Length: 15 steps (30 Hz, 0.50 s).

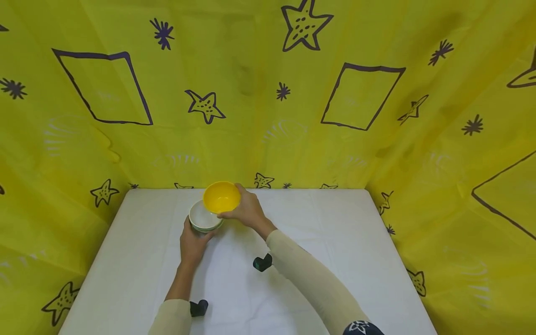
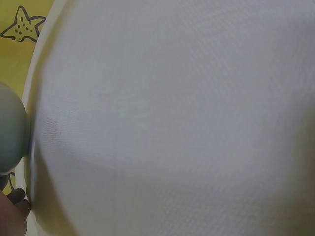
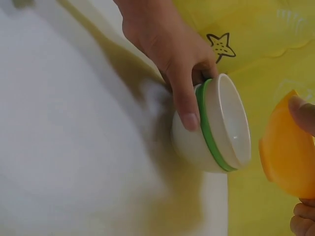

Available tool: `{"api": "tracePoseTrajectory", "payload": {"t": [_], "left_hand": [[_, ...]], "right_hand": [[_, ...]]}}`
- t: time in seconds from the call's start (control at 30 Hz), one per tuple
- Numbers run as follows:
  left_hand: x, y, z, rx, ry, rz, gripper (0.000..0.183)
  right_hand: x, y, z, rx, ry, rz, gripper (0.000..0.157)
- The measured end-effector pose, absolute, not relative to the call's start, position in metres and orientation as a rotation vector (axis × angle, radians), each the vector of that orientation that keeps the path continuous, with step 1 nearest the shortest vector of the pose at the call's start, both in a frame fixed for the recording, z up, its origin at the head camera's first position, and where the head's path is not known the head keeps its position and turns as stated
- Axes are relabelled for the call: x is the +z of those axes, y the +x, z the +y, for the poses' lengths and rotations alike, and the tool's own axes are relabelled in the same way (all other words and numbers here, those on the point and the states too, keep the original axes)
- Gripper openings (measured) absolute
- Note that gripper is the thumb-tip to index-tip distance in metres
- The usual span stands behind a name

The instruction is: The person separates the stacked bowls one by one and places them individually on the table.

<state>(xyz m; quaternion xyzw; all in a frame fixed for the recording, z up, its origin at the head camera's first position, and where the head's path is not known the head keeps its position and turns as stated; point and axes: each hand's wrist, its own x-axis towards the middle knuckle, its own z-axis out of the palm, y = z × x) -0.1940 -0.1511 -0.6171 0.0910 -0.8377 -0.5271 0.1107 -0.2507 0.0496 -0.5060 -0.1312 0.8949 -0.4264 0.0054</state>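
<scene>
My left hand [image 1: 193, 244] grips a small stack of bowls above the white table. A white bowl [image 3: 235, 118] is nested in another bowl with a green rim [image 3: 211, 135], its body pale. In my right hand [image 1: 249, 209] is a yellow bowl [image 1: 222, 197], pinched at its side, with the inside facing the head camera. The right wrist view shows the yellow bowl [image 3: 290, 147] apart from the stack, with a gap between them. At the left edge of the left wrist view, a pale rounded bowl [image 2: 11, 130] and fingers [image 2: 15, 211] are partly cut off.
The table [image 1: 314, 223] has a white cloth. Yellow curtains [image 1: 251, 149] with dark stars and rectangles stand at its back and both sides. Dark wrist-worn pieces show at the left wrist [image 1: 199, 308] and by the right sleeve [image 1: 262, 263].
</scene>
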Motion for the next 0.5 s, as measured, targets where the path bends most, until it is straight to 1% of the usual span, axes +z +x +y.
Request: {"api": "tracePoseTrajectory", "payload": {"t": [0.33,0.5], "left_hand": [[-0.616,-0.195,-0.151,-1.567,0.267,-2.46,0.108],[-0.618,-0.195,-0.152,-1.553,0.276,-2.457,0.108]], "right_hand": [[-0.513,-0.251,0.067,-1.445,-0.346,2.774,0.105],[-0.517,-0.25,0.076,-1.471,-0.307,2.771,0.105]]}}
